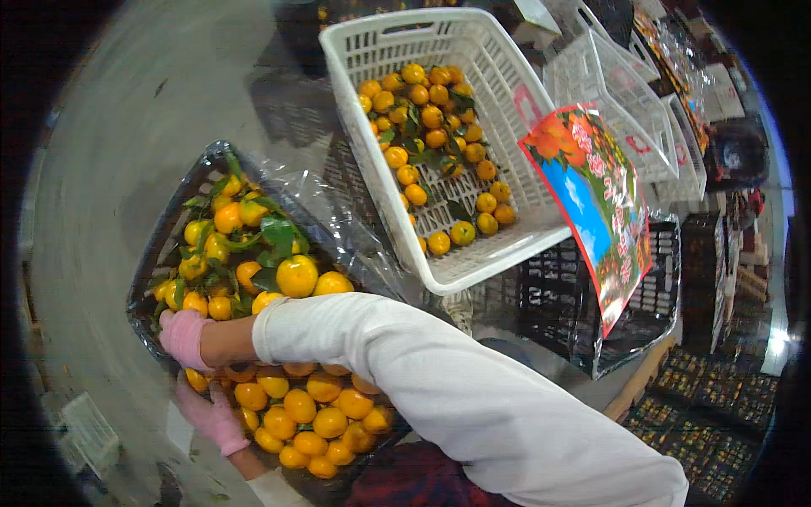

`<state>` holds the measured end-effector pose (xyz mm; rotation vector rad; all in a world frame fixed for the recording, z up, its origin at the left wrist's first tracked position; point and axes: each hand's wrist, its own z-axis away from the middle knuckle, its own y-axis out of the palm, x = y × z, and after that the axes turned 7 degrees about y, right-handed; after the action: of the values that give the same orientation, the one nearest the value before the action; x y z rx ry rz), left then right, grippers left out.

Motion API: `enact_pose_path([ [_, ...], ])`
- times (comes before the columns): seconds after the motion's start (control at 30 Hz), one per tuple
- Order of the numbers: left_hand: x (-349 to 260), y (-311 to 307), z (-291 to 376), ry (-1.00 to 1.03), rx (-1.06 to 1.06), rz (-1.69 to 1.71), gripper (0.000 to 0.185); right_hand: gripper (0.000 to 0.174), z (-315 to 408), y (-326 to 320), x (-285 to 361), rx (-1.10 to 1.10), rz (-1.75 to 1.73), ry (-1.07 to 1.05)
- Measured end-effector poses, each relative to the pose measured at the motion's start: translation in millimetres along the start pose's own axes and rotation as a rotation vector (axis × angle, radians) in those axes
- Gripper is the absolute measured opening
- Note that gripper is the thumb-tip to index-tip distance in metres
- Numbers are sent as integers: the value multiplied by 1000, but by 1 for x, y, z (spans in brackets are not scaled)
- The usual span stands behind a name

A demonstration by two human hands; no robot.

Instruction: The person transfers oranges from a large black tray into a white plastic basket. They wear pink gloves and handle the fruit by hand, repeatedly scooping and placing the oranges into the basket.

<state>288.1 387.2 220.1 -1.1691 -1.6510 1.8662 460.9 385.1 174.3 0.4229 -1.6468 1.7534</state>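
Observation:
My right hand [184, 339], in a pink glove with a white sleeve, reaches across to the left edge of a dark plastic crate [142, 285] lined with clear film. Mandarins with green leaves [228, 218] lie in that crate; the fingers are partly hidden among them. Just below, my left hand [212, 412], also pink-gloved, is at the left side of packed orange mandarins [301, 405] in a nearer dark container, with its fingers apart beside a single mandarin [196, 380]. What the right hand touches cannot be made out.
A white slatted plastic crate [412, 253] with loose mandarins and leaves stands ahead. A printed glossy sheet [595, 203] hangs over its right corner. Beyond are an empty-looking black crate [659, 279], stacked white crates [608, 95] and several filled dark crates [703, 412] at lower right.

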Motion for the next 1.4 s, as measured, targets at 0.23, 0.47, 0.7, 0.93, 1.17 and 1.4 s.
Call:
enact_pose_path([
  [0.23,31,32,-25,139,92,-111,71,28,5,-45,-30,-140,-179,-152],
  [0.47,-2,40,-9,220,21,-176,68,33,232,-234,-312,-698,116,761],
  [0.7,-31,48,-30,276,89,-164,90,37,318,-160,-482,-63,425,1283],
  [0.93,-53,43,-30,264,50,-160,93,42,341,-173,-501,-176,375,1264],
  [1.17,-49,54,-26,221,-10,-143,91,47,277,-271,-243,-684,-741,459],
  [1.4,-43,43,-31,-19,260,-43,82,58,84,-121,-62,176,-44,37],
])
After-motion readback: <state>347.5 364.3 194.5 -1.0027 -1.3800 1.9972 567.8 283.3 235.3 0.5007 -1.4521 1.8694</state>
